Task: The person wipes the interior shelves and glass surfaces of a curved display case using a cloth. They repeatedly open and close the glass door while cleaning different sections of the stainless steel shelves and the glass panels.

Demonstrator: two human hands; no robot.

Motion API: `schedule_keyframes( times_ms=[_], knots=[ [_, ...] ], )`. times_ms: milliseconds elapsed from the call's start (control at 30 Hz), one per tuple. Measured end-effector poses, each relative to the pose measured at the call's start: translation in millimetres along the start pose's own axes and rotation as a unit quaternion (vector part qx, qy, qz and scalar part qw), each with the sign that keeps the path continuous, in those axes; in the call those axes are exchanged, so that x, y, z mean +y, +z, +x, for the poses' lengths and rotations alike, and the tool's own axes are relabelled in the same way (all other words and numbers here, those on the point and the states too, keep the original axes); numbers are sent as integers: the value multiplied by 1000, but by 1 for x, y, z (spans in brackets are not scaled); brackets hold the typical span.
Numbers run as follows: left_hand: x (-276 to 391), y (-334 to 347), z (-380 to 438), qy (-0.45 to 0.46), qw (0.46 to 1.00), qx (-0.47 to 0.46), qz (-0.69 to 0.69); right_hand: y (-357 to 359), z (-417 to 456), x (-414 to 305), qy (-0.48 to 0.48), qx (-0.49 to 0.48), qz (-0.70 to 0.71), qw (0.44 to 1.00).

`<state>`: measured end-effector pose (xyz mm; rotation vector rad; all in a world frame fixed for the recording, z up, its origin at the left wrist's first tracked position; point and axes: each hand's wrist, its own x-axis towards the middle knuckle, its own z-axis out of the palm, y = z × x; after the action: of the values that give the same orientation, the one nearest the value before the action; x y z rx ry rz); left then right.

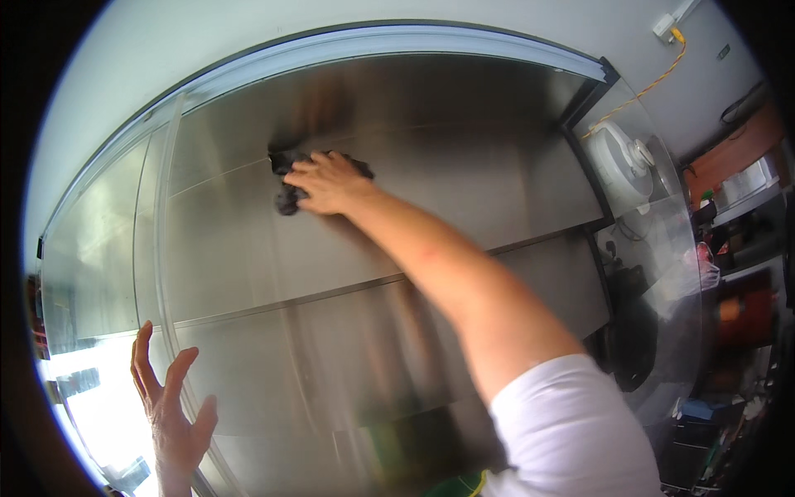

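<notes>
My right hand [330,181] presses a dark, crumpled cloth [287,199] against a brushed stainless steel surface [397,217]. The fingers are spread over the cloth, which sticks out on both sides of them. At the lower left, my left hand [177,410] holds nothing and has its fingers apart. It is near the upright edge strip [163,217] of a clear panel [93,267]; whether it touches the panel cannot be told. Blurred reflections of the arm show in the metal.
A pale metal rail [397,40] runs along the far side. Beyond a clear panel at the right stand a white appliance [618,164] and a dark rounded object [630,329]. A yellow cord [658,81] leads to a white wall plug [664,28]. Bright light glares at lower left.
</notes>
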<state>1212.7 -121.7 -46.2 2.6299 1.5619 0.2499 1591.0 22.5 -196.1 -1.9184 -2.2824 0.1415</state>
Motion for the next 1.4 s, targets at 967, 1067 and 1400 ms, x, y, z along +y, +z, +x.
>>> schedule_keyframes(
  times_ms=[967,1067,1400],
  knots=[
    [-36,7,-3,114,987,-6,117,-92,-217,436,382,511,610,470],
    [-32,3,-3,104,986,-29,128,-60,-183,439,464,539,461,531],
    [-16,9,1,115,987,9,114,-71,-80,310,359,477,689,410]
  ],
)
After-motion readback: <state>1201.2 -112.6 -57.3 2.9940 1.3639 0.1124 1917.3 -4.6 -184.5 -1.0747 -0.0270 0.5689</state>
